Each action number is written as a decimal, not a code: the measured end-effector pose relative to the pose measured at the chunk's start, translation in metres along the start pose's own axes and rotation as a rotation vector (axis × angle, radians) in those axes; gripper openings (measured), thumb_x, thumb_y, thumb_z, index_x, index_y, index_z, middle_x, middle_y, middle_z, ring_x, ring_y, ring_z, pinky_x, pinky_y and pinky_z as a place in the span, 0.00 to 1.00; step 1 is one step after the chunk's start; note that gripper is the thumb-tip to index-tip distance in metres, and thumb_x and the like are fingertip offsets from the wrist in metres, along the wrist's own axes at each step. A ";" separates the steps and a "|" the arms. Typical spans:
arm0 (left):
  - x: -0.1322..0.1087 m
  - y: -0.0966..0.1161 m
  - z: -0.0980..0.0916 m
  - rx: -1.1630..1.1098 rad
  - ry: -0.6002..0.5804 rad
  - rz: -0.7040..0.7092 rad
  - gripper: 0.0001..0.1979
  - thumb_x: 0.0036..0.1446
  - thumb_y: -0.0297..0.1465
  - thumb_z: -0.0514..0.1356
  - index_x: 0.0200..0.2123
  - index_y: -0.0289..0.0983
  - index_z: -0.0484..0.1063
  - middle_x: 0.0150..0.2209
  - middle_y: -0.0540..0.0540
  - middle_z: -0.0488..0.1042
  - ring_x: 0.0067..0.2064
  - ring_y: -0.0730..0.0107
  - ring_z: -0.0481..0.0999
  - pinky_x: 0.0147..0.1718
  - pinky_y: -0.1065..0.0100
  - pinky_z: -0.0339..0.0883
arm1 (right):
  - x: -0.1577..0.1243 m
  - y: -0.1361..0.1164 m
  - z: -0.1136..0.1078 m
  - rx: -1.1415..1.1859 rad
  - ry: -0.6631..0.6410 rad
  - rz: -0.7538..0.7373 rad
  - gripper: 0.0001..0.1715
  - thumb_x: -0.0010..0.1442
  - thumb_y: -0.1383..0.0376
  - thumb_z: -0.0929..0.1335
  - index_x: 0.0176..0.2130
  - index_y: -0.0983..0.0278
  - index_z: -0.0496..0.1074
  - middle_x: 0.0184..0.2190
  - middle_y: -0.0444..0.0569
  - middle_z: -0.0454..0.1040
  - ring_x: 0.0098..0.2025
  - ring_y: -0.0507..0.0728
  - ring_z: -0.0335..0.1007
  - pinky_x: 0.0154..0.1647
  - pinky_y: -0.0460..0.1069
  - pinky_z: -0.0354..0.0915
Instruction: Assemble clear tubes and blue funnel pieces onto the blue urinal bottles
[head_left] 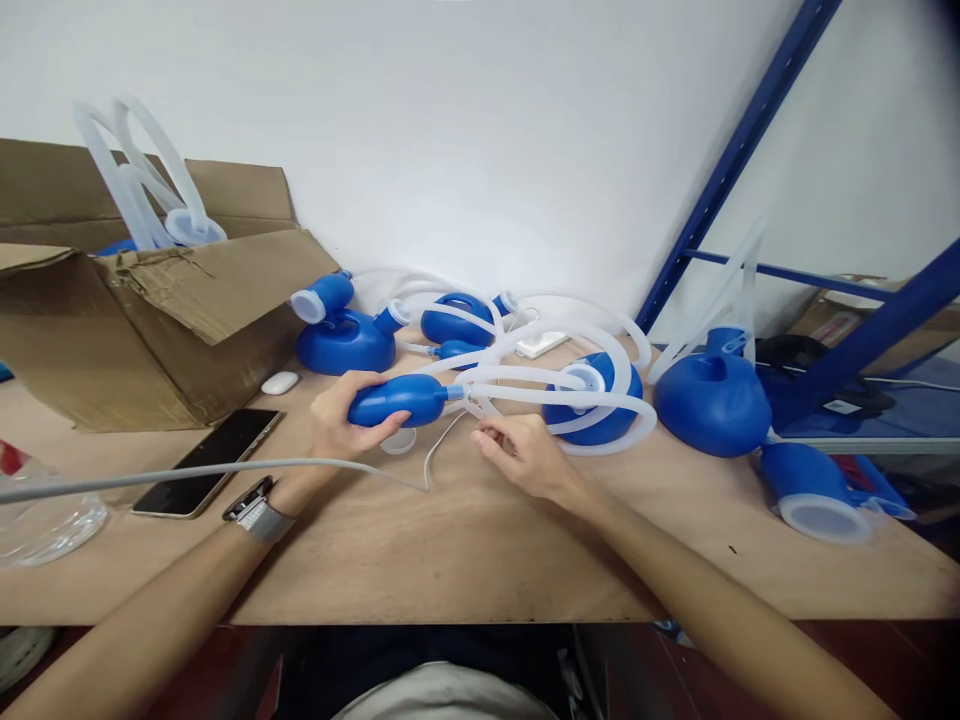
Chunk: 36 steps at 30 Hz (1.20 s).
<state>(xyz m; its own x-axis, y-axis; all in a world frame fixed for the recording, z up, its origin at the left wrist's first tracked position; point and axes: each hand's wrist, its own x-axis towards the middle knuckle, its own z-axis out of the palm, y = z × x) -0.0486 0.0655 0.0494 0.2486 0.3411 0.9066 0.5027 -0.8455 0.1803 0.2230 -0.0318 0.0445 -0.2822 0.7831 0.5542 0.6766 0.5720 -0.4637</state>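
My left hand (341, 415) is closed around a blue bulb-shaped plastic piece (397, 401), held above the table. A translucent tube (555, 393) runs from its narrow right end and loops to the right. Just below that joint is my right hand (521, 448), with thumb and fingers curled together; whatever they pinch is too small to make out. Behind the right hand lies a blue bottle (592, 425) with a white cap (583, 378), partly covered by tube loops. A small clear round cap (399, 440) rests on the table below the held piece.
An open cardboard box (225, 300) with tubes stands at left. Near it lie a phone (210, 465) and a white mouse (280, 383). Blue bottles (346, 345) stand behind, another (712, 405) at right. A grey cable (225, 467) crosses before my left wrist.
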 end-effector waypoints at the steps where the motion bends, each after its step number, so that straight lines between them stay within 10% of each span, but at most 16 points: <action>1: 0.000 0.001 0.000 -0.003 -0.010 -0.012 0.18 0.57 0.47 0.67 0.43 0.41 0.73 0.38 0.45 0.83 0.38 0.58 0.84 0.38 0.59 0.78 | 0.000 0.002 0.004 0.086 -0.009 0.114 0.21 0.73 0.55 0.62 0.33 0.63 0.73 0.24 0.45 0.74 0.26 0.53 0.69 0.31 0.48 0.62; 4: -0.001 0.004 0.001 -0.018 -0.051 -0.033 0.18 0.57 0.47 0.67 0.42 0.41 0.73 0.38 0.46 0.83 0.37 0.57 0.84 0.37 0.59 0.78 | 0.002 0.009 0.015 0.323 0.005 0.311 0.29 0.74 0.47 0.59 0.35 0.64 0.71 0.29 0.48 0.76 0.31 0.55 0.74 0.33 0.49 0.66; 9: -0.002 0.008 0.004 -0.053 -0.045 0.000 0.16 0.58 0.44 0.67 0.42 0.41 0.73 0.37 0.46 0.83 0.36 0.59 0.83 0.36 0.61 0.78 | 0.003 0.012 0.022 0.446 -0.050 0.226 0.25 0.73 0.46 0.61 0.45 0.64 0.70 0.40 0.51 0.77 0.36 0.55 0.76 0.39 0.50 0.68; 20: -0.008 0.008 0.010 -0.086 -0.101 -0.064 0.17 0.58 0.46 0.66 0.41 0.40 0.74 0.37 0.45 0.83 0.39 0.57 0.84 0.39 0.60 0.78 | 0.000 0.011 0.035 0.784 -0.042 0.367 0.24 0.69 0.46 0.65 0.41 0.64 0.70 0.36 0.50 0.75 0.32 0.53 0.73 0.26 0.46 0.63; 36: -0.006 0.008 0.012 -0.066 -0.130 0.003 0.15 0.61 0.45 0.64 0.42 0.40 0.73 0.36 0.46 0.82 0.36 0.58 0.84 0.37 0.62 0.77 | 0.003 0.007 0.030 0.805 0.042 0.313 0.23 0.67 0.49 0.68 0.33 0.65 0.76 0.32 0.49 0.77 0.33 0.54 0.72 0.40 0.51 0.69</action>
<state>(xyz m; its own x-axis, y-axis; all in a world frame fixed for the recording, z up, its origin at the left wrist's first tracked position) -0.0363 0.0618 0.0405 0.3569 0.3856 0.8509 0.4477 -0.8700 0.2064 0.2065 -0.0184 0.0218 -0.1274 0.9327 0.3374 0.0272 0.3433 -0.9388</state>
